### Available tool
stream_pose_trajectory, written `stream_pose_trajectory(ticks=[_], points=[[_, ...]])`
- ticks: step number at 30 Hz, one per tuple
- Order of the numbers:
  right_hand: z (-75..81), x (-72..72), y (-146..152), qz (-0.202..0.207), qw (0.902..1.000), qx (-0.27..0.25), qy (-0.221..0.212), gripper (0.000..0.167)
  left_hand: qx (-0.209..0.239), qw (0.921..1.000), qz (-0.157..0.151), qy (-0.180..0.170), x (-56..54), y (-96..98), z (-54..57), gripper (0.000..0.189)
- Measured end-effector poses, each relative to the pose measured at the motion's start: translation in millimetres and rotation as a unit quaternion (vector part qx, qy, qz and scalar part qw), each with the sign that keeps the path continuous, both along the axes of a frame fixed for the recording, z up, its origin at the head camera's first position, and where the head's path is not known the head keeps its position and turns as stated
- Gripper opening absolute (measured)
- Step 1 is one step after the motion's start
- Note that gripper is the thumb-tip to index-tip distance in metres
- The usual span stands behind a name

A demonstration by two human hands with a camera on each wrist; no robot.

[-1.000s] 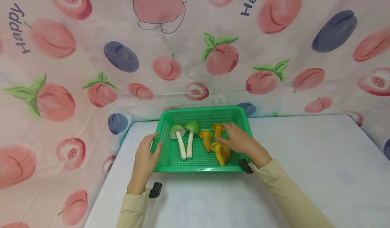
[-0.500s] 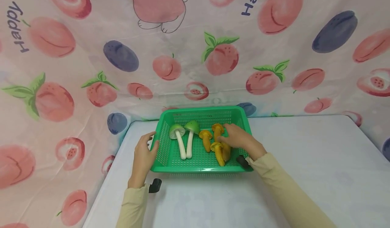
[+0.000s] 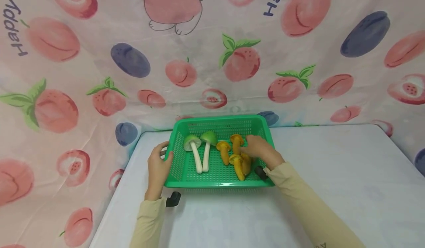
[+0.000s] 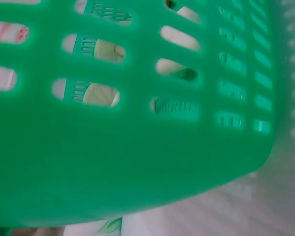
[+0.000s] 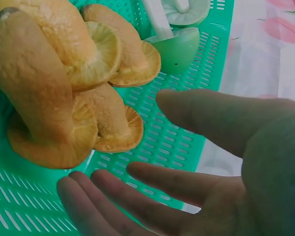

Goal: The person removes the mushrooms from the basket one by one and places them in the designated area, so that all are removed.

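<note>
Fruit-print cloth behind white bench. Left hand holding green basket's left rim; right hand wide, beside yellow mushrooms.

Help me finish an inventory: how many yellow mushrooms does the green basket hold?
4: the leftmost mushroom, the rear mushroom, the front mushroom, and a partly covered mushroom just right of the front one. No others show.

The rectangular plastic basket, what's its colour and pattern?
The basket is green with rows of slots, showing best in the left wrist view.
</note>
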State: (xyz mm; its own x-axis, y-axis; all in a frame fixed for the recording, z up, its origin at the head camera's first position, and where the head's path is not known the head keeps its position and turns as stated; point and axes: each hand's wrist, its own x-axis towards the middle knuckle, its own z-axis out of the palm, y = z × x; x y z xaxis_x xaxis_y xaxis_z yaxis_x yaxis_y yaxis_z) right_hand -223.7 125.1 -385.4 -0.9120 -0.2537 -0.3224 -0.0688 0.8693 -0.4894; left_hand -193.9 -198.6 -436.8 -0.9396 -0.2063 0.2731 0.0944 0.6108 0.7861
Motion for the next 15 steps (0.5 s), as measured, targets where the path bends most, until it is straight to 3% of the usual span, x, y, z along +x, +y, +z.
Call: stream_pose_trajectory(ticks=[13, 15], points=[[-10.6, -12.3, 2.8, 0.005, 0.9994, -0.011, -0.032, 0.052, 0.029, 0.9992, 0.026, -0.012, 2.9, -0.7, -2.5, 0.035], [-13.3, -13.7, 2.8, 0.004, 0.9992, -0.013, -0.038, 0.036, 0.031, 0.9991, 0.028, -0.012, 3.1, -1.2, -3.3, 0.035]])
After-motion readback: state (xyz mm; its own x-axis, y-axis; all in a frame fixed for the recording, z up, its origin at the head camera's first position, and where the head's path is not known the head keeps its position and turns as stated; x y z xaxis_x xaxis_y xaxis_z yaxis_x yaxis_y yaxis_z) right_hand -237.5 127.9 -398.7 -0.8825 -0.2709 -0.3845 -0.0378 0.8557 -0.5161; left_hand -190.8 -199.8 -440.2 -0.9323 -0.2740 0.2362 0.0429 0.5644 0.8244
